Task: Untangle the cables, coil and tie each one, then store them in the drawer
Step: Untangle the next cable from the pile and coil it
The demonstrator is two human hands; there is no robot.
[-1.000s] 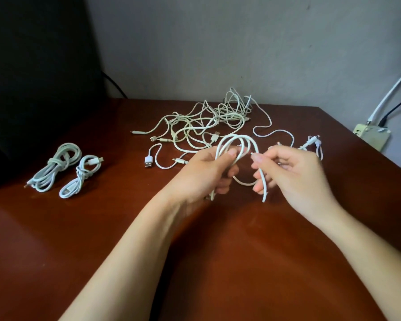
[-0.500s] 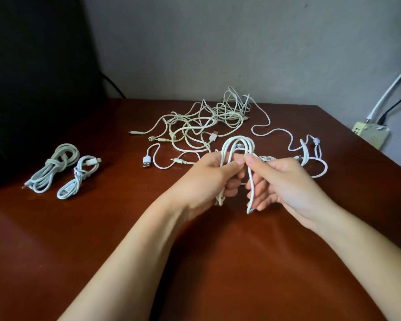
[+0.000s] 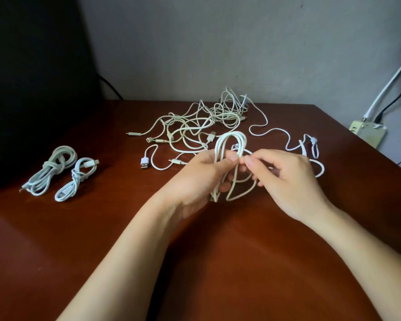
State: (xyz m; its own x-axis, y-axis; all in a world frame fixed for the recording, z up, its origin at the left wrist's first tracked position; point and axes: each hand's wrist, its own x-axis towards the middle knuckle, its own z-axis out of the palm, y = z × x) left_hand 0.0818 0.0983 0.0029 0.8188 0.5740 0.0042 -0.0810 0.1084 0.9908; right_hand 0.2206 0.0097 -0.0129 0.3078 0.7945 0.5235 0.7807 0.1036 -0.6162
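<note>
Clearly the white cable (image 3: 231, 138) I'm working is light and limp. Its loops stand up in an arch only because my left hand (image 3: 204, 174) has them gathered, thumb and fingers (image 3: 229, 158) clamped around the bunch just below the arch. My right hand (image 3: 285, 181) pinches a single strand right beside that thumb, its fingertips closed on it. The coil hangs above the middle of the desk (image 3: 218, 262), and its lower loops droop toward the wood.

I judge the sheath smooth and a little springy, so the loops would likely fan open if the grip slackened. The best hold is at the waist of the bundle, where every strand crosses. The free tail trails off to the right, and I'd steer it by the cord, not by its plug.

Farther back lies the tangle (image 3: 199, 126) of pale cables, soft and prone to snagging, with a USB-A plug (image 3: 144, 162) at its near left edge. Two tied bundles (image 3: 53, 170) rest well apart at the left. No drawer shows.

As for writing, I can read none on the cables or plugs. A pale box (image 3: 368, 133) beyond the desk's far right edge carries small dark marks, too tiny to make out.
</note>
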